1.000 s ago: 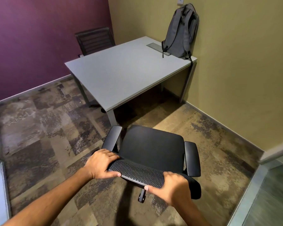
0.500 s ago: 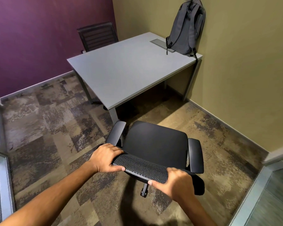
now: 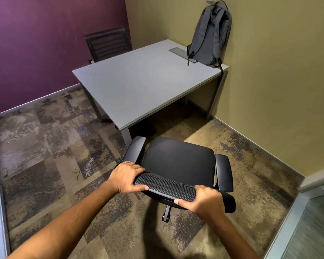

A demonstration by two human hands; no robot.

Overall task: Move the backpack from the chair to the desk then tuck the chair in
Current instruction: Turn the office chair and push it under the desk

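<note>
Indoors | grey desk [image 3: 138, 86] in corner | patchy carpet [image 3: 45, 146] | purple wall [image 3: 36, 43]

No text, label, brand or number can be read on anything here.

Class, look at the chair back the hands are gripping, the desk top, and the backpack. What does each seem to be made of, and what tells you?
Chair back: black mesh, probably synthetic; a grid of small holes shows.
Desk top: smooth matt pale grey, likely laminate board; flat, even, no grain.
Backpack: grey woven fabric with black straps; soft folds, dull surface.
</note>
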